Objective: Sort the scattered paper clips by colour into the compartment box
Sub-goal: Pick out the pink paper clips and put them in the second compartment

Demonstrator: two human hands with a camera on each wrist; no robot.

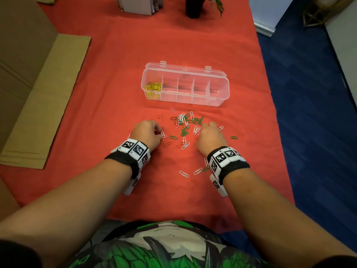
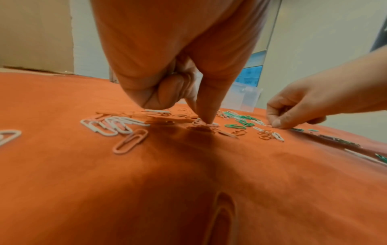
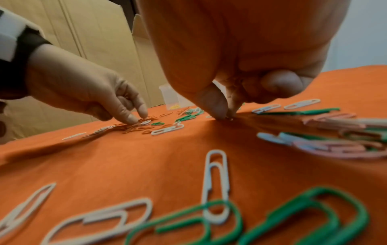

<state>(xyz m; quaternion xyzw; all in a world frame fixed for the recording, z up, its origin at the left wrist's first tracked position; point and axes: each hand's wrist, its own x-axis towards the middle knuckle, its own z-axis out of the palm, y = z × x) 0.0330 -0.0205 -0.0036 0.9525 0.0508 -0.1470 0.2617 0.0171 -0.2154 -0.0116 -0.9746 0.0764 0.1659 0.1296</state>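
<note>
From the head view, both hands work the scattered paper clips (image 1: 185,124), with the compartment box (image 1: 185,85) lying straight beyond them, its long axis crosswise. In the left wrist view, the left hand (image 2: 178,69) pins a red clip (image 2: 202,123) under thumb and forefinger, other fingers curled. In the right wrist view, the right hand (image 3: 240,63) pinches narrowly at the cloth (image 3: 146,157); what it holds cannot be told.

One compartment box (image 1: 222,82) (five compartments), two hands, many scattered paper clips (image 1: 185,122), uncountable
</note>
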